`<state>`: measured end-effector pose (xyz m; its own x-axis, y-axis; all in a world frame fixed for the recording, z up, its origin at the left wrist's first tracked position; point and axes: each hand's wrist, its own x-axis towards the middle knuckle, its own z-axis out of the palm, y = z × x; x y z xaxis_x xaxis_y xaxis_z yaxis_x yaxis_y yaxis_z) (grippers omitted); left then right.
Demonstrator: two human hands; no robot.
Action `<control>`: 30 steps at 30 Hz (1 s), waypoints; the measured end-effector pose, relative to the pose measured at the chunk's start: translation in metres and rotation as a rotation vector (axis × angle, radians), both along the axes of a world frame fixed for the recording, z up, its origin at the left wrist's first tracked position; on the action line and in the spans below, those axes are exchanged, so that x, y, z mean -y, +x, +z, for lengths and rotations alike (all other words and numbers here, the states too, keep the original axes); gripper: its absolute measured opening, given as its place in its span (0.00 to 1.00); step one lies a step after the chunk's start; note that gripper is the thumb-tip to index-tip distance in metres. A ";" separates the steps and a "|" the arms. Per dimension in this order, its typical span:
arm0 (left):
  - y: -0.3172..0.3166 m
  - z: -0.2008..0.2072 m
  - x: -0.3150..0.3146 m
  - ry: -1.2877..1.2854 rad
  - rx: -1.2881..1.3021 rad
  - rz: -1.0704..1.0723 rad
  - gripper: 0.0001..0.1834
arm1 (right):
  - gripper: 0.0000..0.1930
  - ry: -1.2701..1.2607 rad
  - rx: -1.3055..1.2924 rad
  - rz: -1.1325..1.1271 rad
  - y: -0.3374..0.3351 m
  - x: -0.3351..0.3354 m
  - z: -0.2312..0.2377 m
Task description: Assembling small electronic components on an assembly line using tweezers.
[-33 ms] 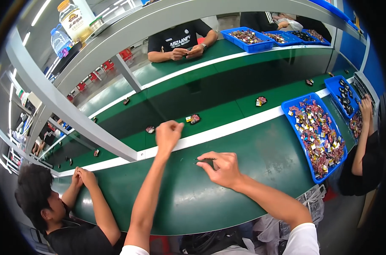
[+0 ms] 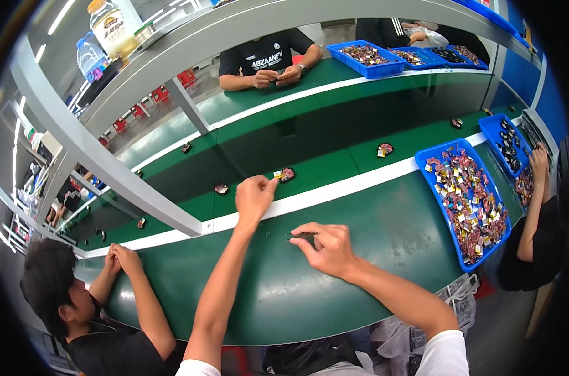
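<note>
My left hand (image 2: 254, 199) reaches over the white rail to the green conveyor belt (image 2: 334, 164). Its thumb stands apart from the curled fingers, and nothing shows in them. By its fingertips lies a small dark part with a pink and yellow-white piece (image 2: 285, 175); whether they touch is unclear. My right hand (image 2: 329, 245) pinches dark tweezers (image 2: 302, 235) above the green worktop (image 2: 278, 294), their tips pointing left and slightly apart. A similar small part (image 2: 221, 188) lies on the belt left of my left hand.
At the right stands a blue tray (image 2: 426, 195) heaped with small pink, white and yellow parts; beyond it another blue tray (image 2: 488, 133) holds black parts. Co-workers sit at left, right and across the belt. A grey metal post (image 2: 118, 166) rises at the left.
My left hand has moved slightly to the right and farther out, bringing its fingertips up to the small part on the belt. My right hand with the tweezers stays in place.
</note>
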<state>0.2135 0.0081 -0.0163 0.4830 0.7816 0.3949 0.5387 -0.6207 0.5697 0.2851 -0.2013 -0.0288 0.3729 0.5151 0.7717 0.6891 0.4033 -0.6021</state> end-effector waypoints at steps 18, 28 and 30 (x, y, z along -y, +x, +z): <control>-0.019 0.003 -0.023 -0.084 -0.116 -0.044 0.19 | 0.08 -0.016 0.019 0.031 -0.003 -0.001 -0.003; 0.025 0.007 -0.021 -0.491 -0.101 0.215 0.21 | 0.08 -0.081 0.003 0.046 -0.003 0.000 -0.003; 0.022 -0.014 -0.035 -0.438 -0.064 0.260 0.21 | 0.07 -0.154 0.027 0.049 -0.007 0.000 0.000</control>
<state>0.2359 0.0430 -0.0303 0.2629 0.9646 -0.0200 0.6857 -0.1722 0.7072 0.2779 -0.2015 -0.0288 0.3248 0.6454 0.6913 0.6873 0.3411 -0.6413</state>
